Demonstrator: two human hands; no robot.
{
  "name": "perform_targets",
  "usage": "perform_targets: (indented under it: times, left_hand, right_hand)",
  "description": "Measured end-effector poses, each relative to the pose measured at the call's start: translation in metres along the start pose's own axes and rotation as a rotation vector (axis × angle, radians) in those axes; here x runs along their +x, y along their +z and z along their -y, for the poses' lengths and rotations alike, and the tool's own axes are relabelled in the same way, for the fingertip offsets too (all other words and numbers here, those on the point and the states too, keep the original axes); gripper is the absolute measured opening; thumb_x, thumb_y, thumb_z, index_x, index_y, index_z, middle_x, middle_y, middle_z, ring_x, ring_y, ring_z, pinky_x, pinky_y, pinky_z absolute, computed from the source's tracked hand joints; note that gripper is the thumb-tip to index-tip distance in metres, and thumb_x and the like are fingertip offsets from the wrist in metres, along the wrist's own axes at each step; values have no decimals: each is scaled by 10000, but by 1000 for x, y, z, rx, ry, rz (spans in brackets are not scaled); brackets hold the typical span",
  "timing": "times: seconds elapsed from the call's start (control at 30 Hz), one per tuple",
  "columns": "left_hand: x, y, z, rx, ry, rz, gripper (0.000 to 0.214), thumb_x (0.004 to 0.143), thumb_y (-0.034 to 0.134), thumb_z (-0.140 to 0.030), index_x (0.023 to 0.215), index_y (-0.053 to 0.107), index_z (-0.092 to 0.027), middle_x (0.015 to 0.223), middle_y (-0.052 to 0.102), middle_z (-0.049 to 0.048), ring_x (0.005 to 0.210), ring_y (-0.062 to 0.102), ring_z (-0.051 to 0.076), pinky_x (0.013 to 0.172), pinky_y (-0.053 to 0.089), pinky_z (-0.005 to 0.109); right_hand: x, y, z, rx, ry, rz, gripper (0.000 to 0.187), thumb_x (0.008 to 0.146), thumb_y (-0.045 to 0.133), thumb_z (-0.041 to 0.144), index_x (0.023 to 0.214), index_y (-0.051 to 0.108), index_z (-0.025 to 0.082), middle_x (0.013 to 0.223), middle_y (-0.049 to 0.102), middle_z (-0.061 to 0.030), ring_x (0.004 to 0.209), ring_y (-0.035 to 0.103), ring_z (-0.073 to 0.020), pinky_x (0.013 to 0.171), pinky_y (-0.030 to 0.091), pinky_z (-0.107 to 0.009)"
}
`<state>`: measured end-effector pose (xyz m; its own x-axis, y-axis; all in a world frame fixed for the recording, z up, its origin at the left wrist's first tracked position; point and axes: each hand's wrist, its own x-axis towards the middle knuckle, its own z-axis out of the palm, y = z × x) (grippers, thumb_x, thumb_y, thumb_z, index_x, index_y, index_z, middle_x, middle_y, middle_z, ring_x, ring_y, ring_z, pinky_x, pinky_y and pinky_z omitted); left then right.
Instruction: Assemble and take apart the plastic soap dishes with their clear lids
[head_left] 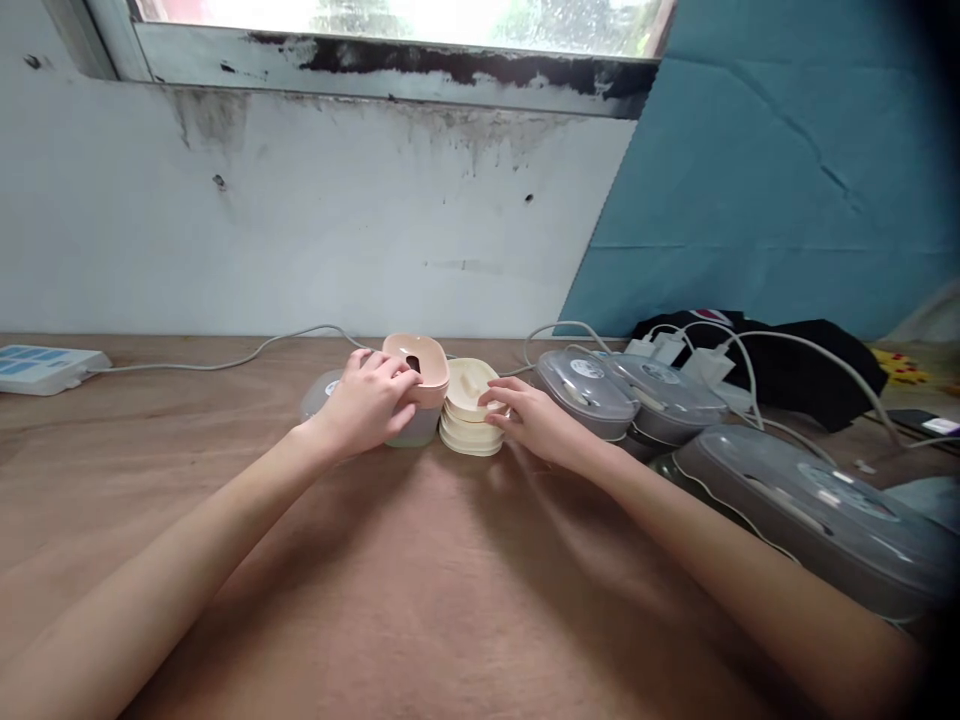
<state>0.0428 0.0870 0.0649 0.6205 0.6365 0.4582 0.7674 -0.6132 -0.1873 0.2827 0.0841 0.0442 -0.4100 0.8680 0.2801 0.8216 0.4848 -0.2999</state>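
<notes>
Against the back of the table stands a box with a pink top, a dark hole in that top and a pale, translucent lower body. My left hand is closed on its left side, fingers over the pink rim and thumb lower on the front. Immediately to the right is a short stack of cream-coloured lidded pieces. My right hand grips the right side of its top piece with curved fingertips. Partly behind my left hand, a clear grey rounded lid shows.
Grey lidded lunch boxes line the right side, with a large one nearest me. White chargers and cables lie behind them, by a black cloth. At far left sits a white power strip. A wall closes the back.
</notes>
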Motion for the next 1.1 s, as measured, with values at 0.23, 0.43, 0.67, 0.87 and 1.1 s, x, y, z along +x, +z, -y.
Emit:
perform_targets:
  times: [0.23, 0.43, 0.67, 0.87, 1.1]
  left_hand:
    - [0, 1, 1, 13, 3, 4, 227, 829, 462, -222, 998, 604, -170, 1031, 620, 106, 988, 541, 283, 912, 316, 459]
    - [-1, 0, -1, 0, 9, -9, 265, 844, 471, -265, 1053, 577, -141, 1087, 605, 134, 1008, 540, 286, 921, 315, 456]
    - [1, -7, -8, -22, -12, -102, 302, 876, 439, -297, 1124, 501, -135, 1108, 589, 125, 1059, 519, 260, 1020, 228, 458]
    - [-1, -21, -23, -73, 5, -161, 294, 861, 461, -245, 1144, 462, -164, 1118, 580, 101, 1071, 509, 252, 1033, 210, 487]
    - [-2, -26, -31, -111, 8, -166, 267, 865, 440, -221, 1127, 466, -180, 1124, 578, 94, 1080, 499, 245, 1033, 214, 502]
  right_hand:
    - [-12, 0, 7, -32, -4, 21, 192, 833, 547, 239, 1017, 594, 214, 1174, 525, -85, 756, 636, -128, 786, 500, -294]
    - [-25, -14, 20, -188, 25, -99, 388, 820, 562, 276, 1195, 506, 193, 1336, 409, -157, 1210, 439, -296, 981, 371, -451]
    - [-45, -22, -2, -611, 387, -328, 587, 812, 519, 452, 1250, 423, 73, 1266, 446, -284, 1179, 393, -446, 806, 435, -568]
    - [-47, -16, -5, -535, 433, -326, 508, 833, 471, 470, 1189, 471, 107, 1165, 456, -266, 1105, 409, -440, 669, 480, -554]
    - [-35, -18, -15, -430, 502, -438, 451, 761, 570, 387, 1135, 498, 146, 1146, 403, -208, 1070, 438, -419, 698, 475, -532]
